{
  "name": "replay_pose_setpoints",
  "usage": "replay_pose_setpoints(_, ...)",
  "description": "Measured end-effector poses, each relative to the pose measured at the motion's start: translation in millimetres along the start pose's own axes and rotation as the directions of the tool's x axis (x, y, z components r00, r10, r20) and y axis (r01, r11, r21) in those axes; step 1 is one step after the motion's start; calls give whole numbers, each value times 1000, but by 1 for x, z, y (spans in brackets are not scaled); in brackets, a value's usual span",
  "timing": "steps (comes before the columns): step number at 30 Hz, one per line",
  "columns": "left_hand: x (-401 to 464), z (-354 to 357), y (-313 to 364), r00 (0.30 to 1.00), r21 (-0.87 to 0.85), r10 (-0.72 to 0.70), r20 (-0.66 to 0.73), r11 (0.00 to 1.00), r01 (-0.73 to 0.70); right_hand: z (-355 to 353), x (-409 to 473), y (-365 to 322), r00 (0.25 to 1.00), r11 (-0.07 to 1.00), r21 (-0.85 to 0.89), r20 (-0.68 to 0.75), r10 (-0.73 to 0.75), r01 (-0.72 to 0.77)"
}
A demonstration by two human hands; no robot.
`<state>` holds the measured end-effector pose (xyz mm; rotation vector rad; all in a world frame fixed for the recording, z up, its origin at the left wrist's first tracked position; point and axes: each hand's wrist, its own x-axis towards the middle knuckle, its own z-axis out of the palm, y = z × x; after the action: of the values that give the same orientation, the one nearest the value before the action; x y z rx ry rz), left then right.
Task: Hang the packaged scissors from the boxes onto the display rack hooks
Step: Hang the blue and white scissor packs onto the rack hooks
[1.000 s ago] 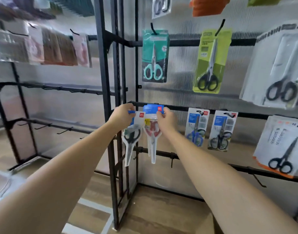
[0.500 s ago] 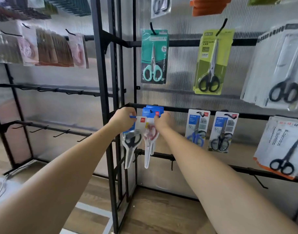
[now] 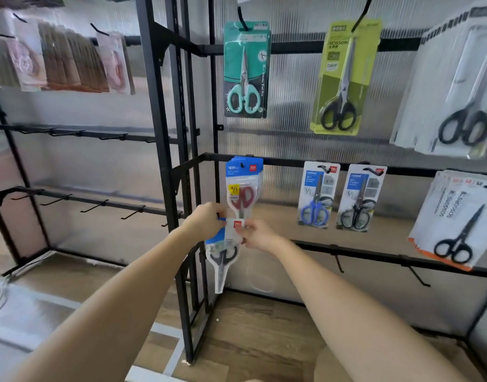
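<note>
Black-handled scissors pack (image 3: 223, 252) held by its blue-and-white header card, hanging point down in front of the black rack post (image 3: 165, 172). Left hand (image 3: 206, 223) pinching the card's upper left corner, fingers curled round its edge. Right hand (image 3: 257, 235) pinching the card's right side, thumb on the white part near the red logo. Just above the grip, red-handled scissors packs (image 3: 243, 186) already hung on a hook of the middle bar (image 3: 286, 162), lower tips reaching down to the fingers. Right of the grip, on the same bar, a blue-handled pack (image 3: 317, 195) and a dark-handled pack (image 3: 359, 198). Higher up, a teal pack (image 3: 246, 70) and a lime-green pack (image 3: 344, 78). Below right, bare hooks (image 3: 416, 274) on the lower bar. Left of the grip, more bare hooks (image 3: 96, 206).
</note>
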<state>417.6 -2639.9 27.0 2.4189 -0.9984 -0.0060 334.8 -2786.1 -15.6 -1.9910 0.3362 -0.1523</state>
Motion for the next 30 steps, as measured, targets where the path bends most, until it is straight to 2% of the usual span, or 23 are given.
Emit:
replay_pose_setpoints(6,-12,40,-36,991,41,-127,-38,991,129,49,13,51,991,998,56,-135,23,-15)
replay_pose_setpoints(12,-18,61,-64,986,55,-157,-52,986,160,79,27,79,949,994,-91,-314,34,-65)
replay_pose_setpoints(18,-13,74,-82,990,151,-138,1,979,137,96,48,85,938,983,-164,-346,21,-82)
replay_pose_setpoints(25,-5,80,-90,988,184,-147,49,973,136,105,64,84,901,898,-339,-415,125,-281)
replay_pose_setpoints(30,-4,82,-91,982,213,-179,68,964,161,113,74,74,921,909,-338,-374,106,-242)
